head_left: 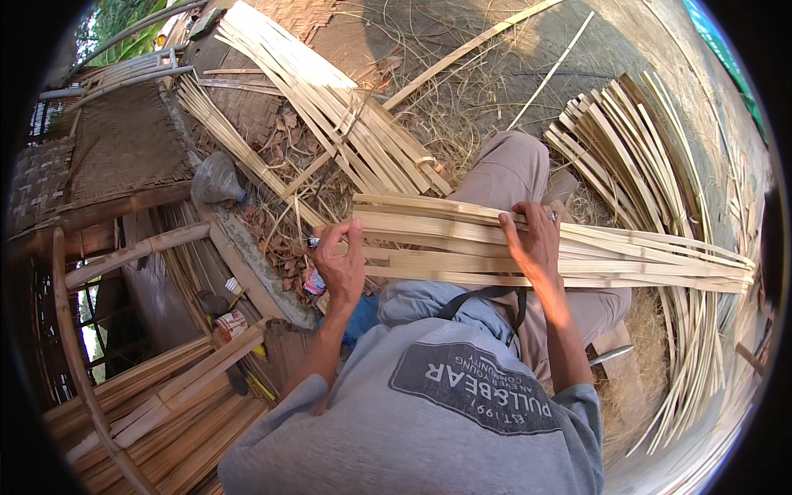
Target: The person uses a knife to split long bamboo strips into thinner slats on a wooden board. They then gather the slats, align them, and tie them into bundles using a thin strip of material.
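Observation:
A loose bundle of pale, flat bamboo strips (445,227) lies crosswise over my lap, fanned at its left end and narrowing at the right. My right hand (536,243) grips the bundle near its middle, thumb on top, other fingers curled over the far edge. At the left ends of the strips is my left hand (338,264), thumb and fingers bent together, tips touching the upper strips' ends. What sits between those fingertips is hidden. A knife blade (610,354) pokes out beside my right thigh, away from both hands.
A large pile of split bamboo (330,107) lies ahead, leftward. More strip bundles (627,148) spread along the right. A clear plastic bag (219,179) and a bamboo frame (140,252) with a can (232,324) stand left. Shavings (462,99) litter the ground.

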Demonstrator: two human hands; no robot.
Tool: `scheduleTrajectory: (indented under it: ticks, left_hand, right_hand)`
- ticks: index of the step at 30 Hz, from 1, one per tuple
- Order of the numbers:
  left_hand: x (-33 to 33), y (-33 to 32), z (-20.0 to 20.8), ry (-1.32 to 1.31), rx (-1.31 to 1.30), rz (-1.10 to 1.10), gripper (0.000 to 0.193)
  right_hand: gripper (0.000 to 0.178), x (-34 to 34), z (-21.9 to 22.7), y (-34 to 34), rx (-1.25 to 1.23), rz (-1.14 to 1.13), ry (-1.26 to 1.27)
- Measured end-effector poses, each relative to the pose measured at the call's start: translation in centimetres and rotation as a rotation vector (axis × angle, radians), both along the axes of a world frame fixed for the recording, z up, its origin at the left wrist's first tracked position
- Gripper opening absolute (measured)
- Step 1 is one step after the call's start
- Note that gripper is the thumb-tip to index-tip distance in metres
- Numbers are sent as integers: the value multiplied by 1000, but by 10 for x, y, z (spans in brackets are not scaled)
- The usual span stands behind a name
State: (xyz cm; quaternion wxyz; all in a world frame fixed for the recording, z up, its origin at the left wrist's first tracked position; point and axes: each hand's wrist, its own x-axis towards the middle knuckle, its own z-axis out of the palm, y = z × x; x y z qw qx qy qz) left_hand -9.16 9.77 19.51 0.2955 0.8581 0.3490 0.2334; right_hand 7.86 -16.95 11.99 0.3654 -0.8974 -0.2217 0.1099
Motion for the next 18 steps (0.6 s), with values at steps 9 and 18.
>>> scheduleTrajectory:
  ticks: [9, 18]
  left_hand:
    - [75, 248, -172, 349, -553, 393, 67]
    - [101, 249, -221, 667, -532, 373, 40]
  right_hand:
    - [23, 6, 9, 0, 132, -115, -182]
    - [18, 11, 16, -50, 106, -460, 9]
